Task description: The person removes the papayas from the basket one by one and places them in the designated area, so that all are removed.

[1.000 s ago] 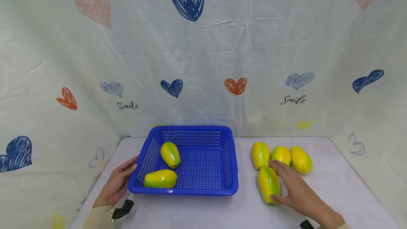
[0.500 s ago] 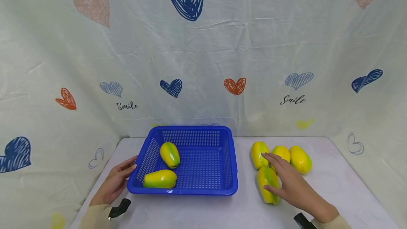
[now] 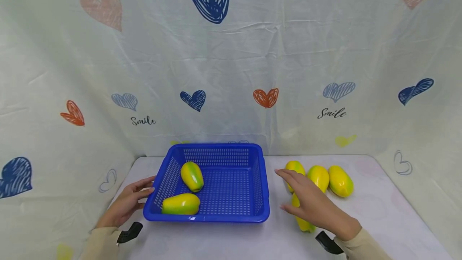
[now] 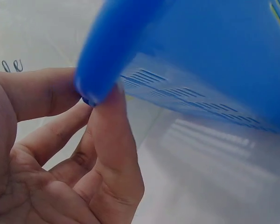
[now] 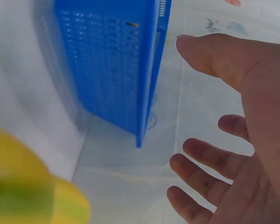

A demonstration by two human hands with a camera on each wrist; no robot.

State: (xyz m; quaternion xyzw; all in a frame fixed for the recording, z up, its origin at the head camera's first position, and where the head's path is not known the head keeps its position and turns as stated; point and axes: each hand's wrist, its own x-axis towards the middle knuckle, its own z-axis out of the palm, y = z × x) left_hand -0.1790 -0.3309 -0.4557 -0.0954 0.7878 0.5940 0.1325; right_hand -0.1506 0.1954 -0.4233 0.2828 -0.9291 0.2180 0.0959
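Note:
A blue slotted plastic basket (image 3: 231,216) stands on the table's left half. Inside it lie two yellow-green papayas, one upright at the back (image 3: 192,176), the other on its side in front (image 3: 181,204). My left hand (image 3: 126,202) pinches the basket's left rim between thumb and finger; the left wrist view shows the rim (image 4: 102,60) between them. My right hand (image 3: 310,202) is spread over the table right of the basket, holding nothing. Beneath and behind it are several more papayas, including a front one (image 3: 306,225) partly hidden by the hand.
Two papayas, a middle one (image 3: 319,176) and a right one (image 3: 341,181), lie beyond my right hand. The pale table (image 3: 382,216) ends at a white curtain (image 3: 223,59) printed with hearts, which closes off the back and sides.
My right hand has left the papayas it was over and moved left toward the basket, its fingers spread. My left hand keeps to the basket's rim. The papayas lie as before.

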